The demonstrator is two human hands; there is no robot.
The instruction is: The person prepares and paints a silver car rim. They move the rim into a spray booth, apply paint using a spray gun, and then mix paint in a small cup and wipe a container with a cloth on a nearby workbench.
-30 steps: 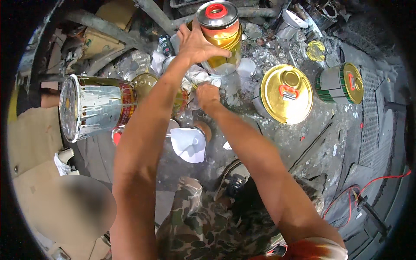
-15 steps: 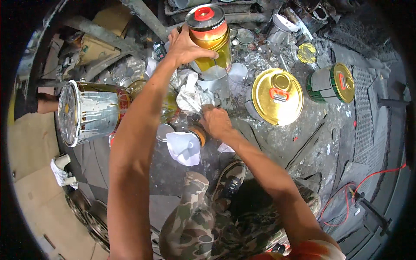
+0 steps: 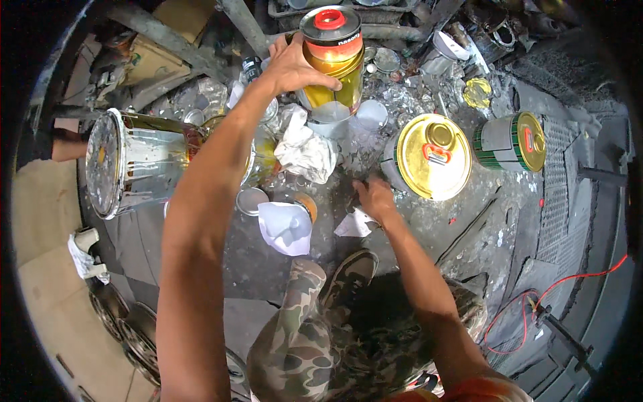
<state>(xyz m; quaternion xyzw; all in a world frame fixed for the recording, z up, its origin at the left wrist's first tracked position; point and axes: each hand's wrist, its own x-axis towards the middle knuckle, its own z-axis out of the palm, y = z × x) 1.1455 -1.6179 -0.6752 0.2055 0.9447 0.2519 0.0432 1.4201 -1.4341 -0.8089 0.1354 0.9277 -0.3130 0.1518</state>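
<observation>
My left hand (image 3: pixel 291 67) grips the side of a gold can (image 3: pixel 348 84), thumb across its front. A smaller can with a black top, orange band and red cap (image 3: pixel 331 30) stands on the gold can. My right hand (image 3: pixel 377 199) is low over the floor, fingers curled down, left of a can with a shiny gold lid (image 3: pixel 435 174). What its fingertips hold, if anything, is hidden. A crumpled white cloth (image 3: pixel 308 151) lies between my hands. A torn white scrap (image 3: pixel 355 224) is just below my right hand.
A paint-streaked bucket (image 3: pixel 151 164) lies at the left. Near my foot is a small container with a white paper sheet (image 3: pixel 287 228); a round lid (image 3: pixel 252 201) lies beside it. A green-and-gold can (image 3: pixel 512 142) stands at the right. A red cable (image 3: pixel 569 285) runs lower right. Another person's arm (image 3: pixel 69 146) shows far left.
My right hand has moved right, away from the white cloth, toward the gold-lidded can. The white scrap now shows more fully. My left hand keeps its grip on the gold can.
</observation>
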